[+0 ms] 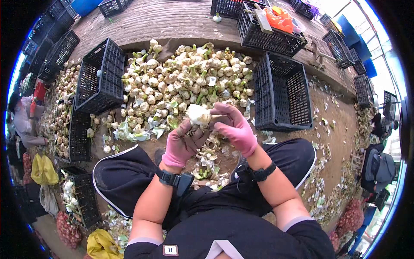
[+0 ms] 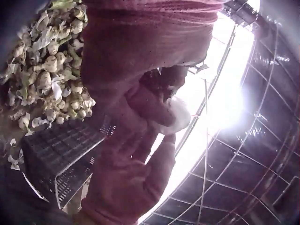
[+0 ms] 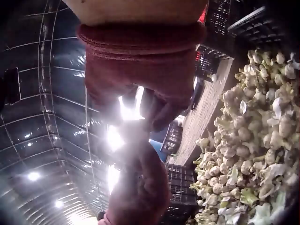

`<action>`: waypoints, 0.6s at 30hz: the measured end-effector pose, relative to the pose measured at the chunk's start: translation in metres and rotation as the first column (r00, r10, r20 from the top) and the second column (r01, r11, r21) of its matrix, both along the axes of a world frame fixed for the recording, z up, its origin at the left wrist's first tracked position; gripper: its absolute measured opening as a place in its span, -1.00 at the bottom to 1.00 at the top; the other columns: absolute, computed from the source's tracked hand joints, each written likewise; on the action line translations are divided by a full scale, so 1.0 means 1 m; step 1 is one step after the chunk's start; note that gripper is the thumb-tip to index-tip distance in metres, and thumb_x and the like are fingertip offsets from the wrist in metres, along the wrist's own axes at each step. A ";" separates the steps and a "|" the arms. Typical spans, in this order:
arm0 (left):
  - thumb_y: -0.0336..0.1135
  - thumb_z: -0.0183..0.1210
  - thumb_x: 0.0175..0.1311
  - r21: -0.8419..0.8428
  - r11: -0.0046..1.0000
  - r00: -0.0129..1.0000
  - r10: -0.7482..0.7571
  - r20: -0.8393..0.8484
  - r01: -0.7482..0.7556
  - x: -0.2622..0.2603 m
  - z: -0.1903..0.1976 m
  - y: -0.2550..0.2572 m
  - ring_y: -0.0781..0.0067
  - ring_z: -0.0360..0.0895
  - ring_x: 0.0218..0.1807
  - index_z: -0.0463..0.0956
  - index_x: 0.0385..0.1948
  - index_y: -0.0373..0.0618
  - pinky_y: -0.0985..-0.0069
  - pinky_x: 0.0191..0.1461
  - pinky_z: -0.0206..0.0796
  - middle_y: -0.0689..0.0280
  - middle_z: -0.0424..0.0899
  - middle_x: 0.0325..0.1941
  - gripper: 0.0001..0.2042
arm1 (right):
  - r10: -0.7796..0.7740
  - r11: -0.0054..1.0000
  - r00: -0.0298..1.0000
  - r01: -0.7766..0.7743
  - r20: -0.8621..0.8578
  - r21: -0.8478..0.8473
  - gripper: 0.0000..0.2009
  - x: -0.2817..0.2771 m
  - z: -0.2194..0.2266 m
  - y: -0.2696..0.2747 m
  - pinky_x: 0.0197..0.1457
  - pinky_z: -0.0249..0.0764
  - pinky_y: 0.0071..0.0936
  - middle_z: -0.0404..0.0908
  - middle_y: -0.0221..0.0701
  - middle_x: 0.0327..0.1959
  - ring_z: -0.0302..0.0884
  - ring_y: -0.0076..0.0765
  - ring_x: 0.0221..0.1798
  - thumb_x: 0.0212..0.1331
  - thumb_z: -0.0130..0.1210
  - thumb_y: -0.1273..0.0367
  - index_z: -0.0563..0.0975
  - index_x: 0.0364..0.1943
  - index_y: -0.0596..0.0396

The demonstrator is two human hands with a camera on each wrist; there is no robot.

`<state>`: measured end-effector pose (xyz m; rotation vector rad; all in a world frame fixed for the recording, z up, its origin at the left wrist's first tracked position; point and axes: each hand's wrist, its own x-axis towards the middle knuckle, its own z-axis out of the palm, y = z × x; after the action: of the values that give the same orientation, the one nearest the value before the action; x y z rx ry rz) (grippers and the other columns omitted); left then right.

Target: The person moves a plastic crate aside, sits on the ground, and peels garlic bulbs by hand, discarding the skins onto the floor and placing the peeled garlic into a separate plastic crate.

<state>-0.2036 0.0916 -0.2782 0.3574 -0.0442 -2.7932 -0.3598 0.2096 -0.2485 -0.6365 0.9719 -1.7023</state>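
A white garlic bulb (image 1: 199, 114) is held up in front of the person's chest, between two hands in pink gloves with darker, soiled fingers. My left hand (image 1: 183, 144) grips it from its lower left, thumb against the bulb. From the right, my right hand (image 1: 235, 129) pinches it with curled fingers. In the left wrist view the pale bulb (image 2: 180, 115) shows between the gloves, partly covered by fingers. Glare and the gloves hide it in the right wrist view. Beyond the hands lies a large heap of garlic bulbs (image 1: 189, 77) with green stem stubs.
Black plastic crates stand left (image 1: 100, 75) and right (image 1: 284, 93) of the heap. Loose peelings (image 1: 207, 166) litter the ground between the person's bent legs. Another crate (image 1: 269, 32) with an orange bag stands at the back right. Another person (image 1: 30, 118) sits far left.
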 end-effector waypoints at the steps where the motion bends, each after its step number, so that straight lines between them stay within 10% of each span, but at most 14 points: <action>1: -0.36 -0.03 0.34 0.085 0.996 1.000 -0.024 0.014 0.023 0.000 -0.006 -0.001 0.19 0.61 -0.08 0.31 0.13 -0.23 0.23 0.16 0.42 0.13 0.60 -0.06 -0.65 | -0.019 0.999 0.995 0.023 -0.099 0.040 -0.49 0.000 -0.005 0.000 0.18 0.39 -0.42 0.40 -0.33 0.11 0.46 -0.36 0.09 0.14 0.18 0.47 0.30 0.20 0.19; 2: -0.34 -0.04 0.35 0.136 0.990 0.998 -0.046 0.038 0.040 0.000 -0.012 0.000 0.20 0.64 -0.15 0.36 0.06 -0.23 0.23 0.09 0.47 0.19 0.63 -0.18 -0.70 | -0.082 0.993 0.890 0.112 -0.450 0.041 -0.53 0.001 -0.019 -0.003 0.17 0.39 -0.41 0.48 -0.28 0.05 0.48 -0.30 0.08 0.07 0.27 0.36 0.42 0.09 0.19; 3: -0.34 -0.04 0.35 0.137 0.990 0.998 -0.050 0.038 0.044 0.000 -0.013 0.002 0.20 0.64 -0.15 0.36 0.06 -0.23 0.23 0.09 0.47 0.19 0.63 -0.18 -0.70 | -0.085 0.992 0.889 0.116 -0.449 0.042 -0.53 0.002 -0.018 -0.003 0.17 0.39 -0.41 0.48 -0.28 0.05 0.48 -0.30 0.08 0.07 0.27 0.36 0.42 0.09 0.19; 5: -0.31 -0.04 0.36 -0.170 0.984 0.946 0.003 0.325 0.056 -0.001 -0.015 0.007 0.20 0.64 -0.20 0.40 -0.04 -0.23 0.26 0.02 0.52 0.22 0.63 -0.22 -0.76 | -0.096 0.949 0.531 0.305 -0.842 0.084 -0.59 0.003 -0.017 -0.004 0.10 0.42 -0.40 0.57 -0.21 -0.07 0.51 -0.22 0.04 0.04 0.29 0.27 0.52 -0.04 0.17; 14: -0.37 0.08 0.30 -0.509 0.853 0.836 0.193 0.514 0.116 -0.002 -0.006 0.014 0.34 0.62 -0.19 0.39 -0.16 -0.26 0.42 -0.06 0.56 0.21 0.56 -0.20 -0.82 | 0.075 0.859 0.578 0.377 -0.813 0.347 -0.71 -0.001 -0.020 -0.003 -0.17 0.50 -0.57 0.65 -0.26 -0.30 0.59 -0.48 -0.29 0.07 0.23 0.34 0.56 -0.17 0.26; 16: -0.38 0.12 0.29 -0.462 0.883 0.824 0.203 0.529 0.079 -0.002 -0.001 0.013 0.45 0.60 -0.28 0.44 -0.15 -0.29 0.53 -0.11 0.52 0.26 0.59 -0.24 -0.80 | -0.005 0.885 0.832 0.263 -0.555 0.385 -0.66 -0.001 -0.027 -0.003 -0.24 0.50 -0.51 0.62 -0.28 -0.35 0.58 -0.45 -0.32 0.10 0.22 0.27 0.54 -0.15 0.25; 18: -0.38 0.12 0.29 -0.563 0.818 0.806 0.255 0.534 0.114 -0.004 -0.010 0.012 0.51 0.58 -0.29 0.45 -0.17 -0.29 0.58 -0.14 0.48 0.28 0.60 -0.27 -0.81 | -0.023 0.892 0.795 0.290 -0.606 0.346 -0.67 0.002 -0.035 -0.004 -0.26 0.49 -0.52 0.62 -0.30 -0.37 0.57 -0.48 -0.33 0.10 0.22 0.28 0.53 -0.16 0.25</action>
<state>-0.2077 0.1041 -0.2882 1.0177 -0.9738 -2.3088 -0.3579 0.2054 -0.2834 -0.8239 1.8346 -1.3695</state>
